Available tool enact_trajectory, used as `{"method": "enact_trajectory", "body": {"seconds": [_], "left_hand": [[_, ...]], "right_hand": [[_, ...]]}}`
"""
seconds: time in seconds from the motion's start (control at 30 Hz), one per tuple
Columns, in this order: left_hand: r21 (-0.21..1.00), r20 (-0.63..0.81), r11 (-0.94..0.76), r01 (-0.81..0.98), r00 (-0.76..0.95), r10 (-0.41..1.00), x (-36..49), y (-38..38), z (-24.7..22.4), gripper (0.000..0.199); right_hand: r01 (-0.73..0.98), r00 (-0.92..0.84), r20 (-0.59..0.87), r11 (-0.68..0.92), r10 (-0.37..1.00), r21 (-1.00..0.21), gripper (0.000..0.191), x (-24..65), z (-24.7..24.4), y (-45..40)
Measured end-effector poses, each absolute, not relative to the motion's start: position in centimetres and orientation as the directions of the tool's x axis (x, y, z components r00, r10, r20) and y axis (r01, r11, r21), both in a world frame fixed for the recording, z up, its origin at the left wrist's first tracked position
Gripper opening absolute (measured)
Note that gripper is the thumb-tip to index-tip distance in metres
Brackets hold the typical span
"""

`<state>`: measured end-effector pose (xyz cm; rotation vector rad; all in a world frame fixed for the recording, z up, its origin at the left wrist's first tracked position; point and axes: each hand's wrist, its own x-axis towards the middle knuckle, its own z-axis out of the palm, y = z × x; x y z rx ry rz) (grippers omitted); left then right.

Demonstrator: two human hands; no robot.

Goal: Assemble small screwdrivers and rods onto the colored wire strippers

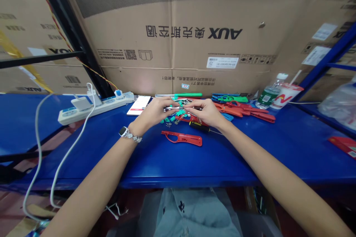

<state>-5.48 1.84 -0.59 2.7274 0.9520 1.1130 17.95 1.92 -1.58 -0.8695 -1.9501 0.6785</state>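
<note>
Over the back middle of the blue table, my left hand [156, 111] and my right hand [206, 112] face each other with fingertips pinched. Between them runs a thin metallic rod [175, 108], gripped at its left part by my left hand and at its right part by my right hand. Beneath and behind the hands lie small green and metal pieces [168, 119]. Nearer the front lies a red plastic handle shell [183, 138]. A black and yellow screwdriver [199, 126] rests just below my right hand. Behind the hands is a long green-handled tool [189, 95].
Red, orange and green shells [244, 110] are piled right of my hands, before a bottle [271, 92] and a paper cup [286, 96]. A white power strip [94, 108] with cables is at left, beside a phone [139, 104]. Cardboard [167, 63] stands behind.
</note>
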Motion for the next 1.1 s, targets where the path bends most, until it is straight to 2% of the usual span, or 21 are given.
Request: {"method": "enact_trajectory", "body": {"seconds": [0.13, 0.3, 0.6, 0.83, 1.0, 1.1], "left_hand": [[0.278, 0.603, -0.805, 0.524, 0.557, 0.571, -4.95, 1.79, -0.80, 0.015], [0.369, 0.582, -0.769, 0.521, 0.516, 0.629, -5.11, 1.79, -0.82, 0.009], [0.375, 0.567, -0.796, 0.475, 0.561, 0.603, -5.02, 1.36, -0.48, 0.014], [0.267, 0.595, -0.818, 0.509, 0.581, 0.556, -4.97, 1.68, -0.71, 0.007], [0.205, 0.601, -0.850, 0.485, 0.623, 0.501, -4.81, 1.71, -0.96, 0.019], [0.179, 0.604, -0.866, 0.466, 0.643, 0.471, -4.89, 1.85, -1.04, 0.019]], "right_hand": [[0.338, -0.386, 0.476, 0.602, 0.790, -0.723, 0.018, 17.28, -1.62, 1.51], [0.363, -0.362, 0.496, 0.609, 0.790, -0.705, 0.021, 17.10, -1.78, 1.20], [0.346, -0.350, 0.504, 0.609, 0.790, -0.714, 0.018, 17.34, -1.99, 1.35], [0.365, -0.415, 0.540, 0.677, 0.733, -0.639, 0.012, 17.62, -1.92, 1.58], [0.359, -0.421, 0.558, 0.696, 0.715, -0.622, 0.013, 17.63, -1.73, 1.44], [0.356, -0.417, 0.544, 0.681, 0.728, -0.639, 0.013, 17.64, -1.71, 1.41]]}}
